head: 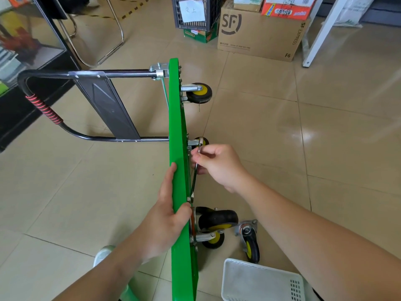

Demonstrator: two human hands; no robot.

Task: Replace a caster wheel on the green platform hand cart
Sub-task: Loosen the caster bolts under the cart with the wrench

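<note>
The green platform cart (176, 127) stands on its side edge on the tiled floor, underside to the right, black handle (43, 105) folded out to the left. My left hand (167, 216) grips the top edge of the deck, thumb over the underside. My right hand (217, 165) pinches a metal wrench (196, 170) that runs along the underside, its lower end on a bolt near my left thumb. Black-and-yellow casters are mounted at the far end (198, 93), behind the wrench (204, 141) and near me (217, 222). A loose caster (250, 240) lies on the floor.
A white plastic basket (260, 281) sits at the lower right beside the loose caster. Cardboard boxes (260, 33) and a dark crate (195, 11) stand at the back. A chair frame (97, 40) and a black cabinet (32, 51) are at the left. A shoe (104, 255) shows below my left arm.
</note>
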